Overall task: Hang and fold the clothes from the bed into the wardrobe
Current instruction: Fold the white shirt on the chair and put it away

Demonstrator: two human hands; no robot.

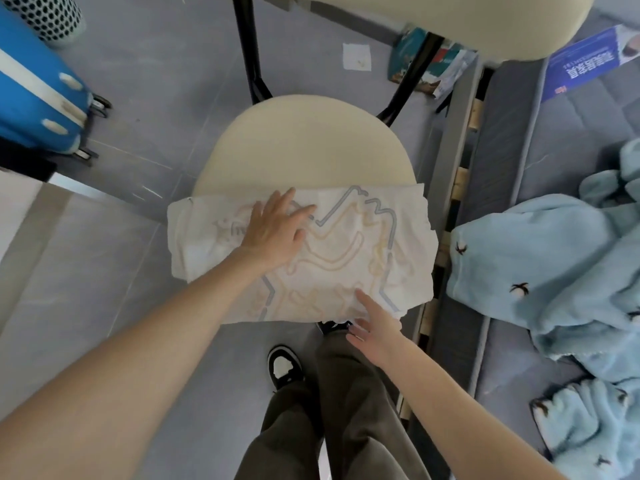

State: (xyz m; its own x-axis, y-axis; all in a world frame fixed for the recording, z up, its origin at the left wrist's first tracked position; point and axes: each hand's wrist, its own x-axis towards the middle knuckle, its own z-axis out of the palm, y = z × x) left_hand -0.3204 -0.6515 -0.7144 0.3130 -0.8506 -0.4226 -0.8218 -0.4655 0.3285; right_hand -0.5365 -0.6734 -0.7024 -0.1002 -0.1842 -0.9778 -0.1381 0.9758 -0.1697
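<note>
Nearest: dark olive trousers [346,410], loose, soft-draped, w/ a black-and-white shoe [284,365] on grey floor tiles [138,81]. Right grip [375,327] is released, fingers straight, tips touching the near edge of the shirt [346,244], holding nothing. Left grip [273,230] is also released, palm flat, fingers spread, pressing the shirt's upper left part. Shirt is white thin cotton, folded to a rough rectangle, creased at the edges, w/ a looping tan and grey-blue line print. It lies on the front of the chair seat [304,143], overhanging both sides. Seat is cream, smooth, rounded, on black metal legs. To the right, a fluffy pale blue fleece [540,258] w/ small dark bird marks lies crumpled on the bed [512,140], a grey quilted mattress. Left, a glossy blue suitcase [31,95] on wheels. Far: square white tissue [356,57] on the floor, blue booklet [585,60] on the bed.
</note>
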